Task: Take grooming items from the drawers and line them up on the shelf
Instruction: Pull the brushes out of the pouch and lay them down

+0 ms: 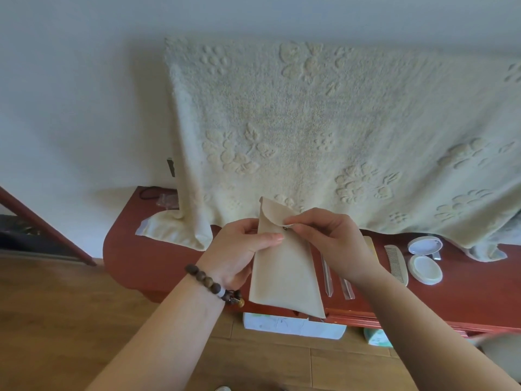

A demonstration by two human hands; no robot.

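Note:
I hold a beige cloth pouch upright in front of the red-brown shelf. My left hand, with a bead bracelet on the wrist, grips the pouch's left edge, thumb across the front. My right hand pinches the flap at its snap. On the shelf to the right lie two clear slim sticks, a pale comb and an open white compact, side by side.
A cream embossed towel hangs down the wall onto the shelf. A dark cord and a small clear bag lie at the shelf's far left. White boxes sit under the shelf's front edge. Wood floor lies to the left.

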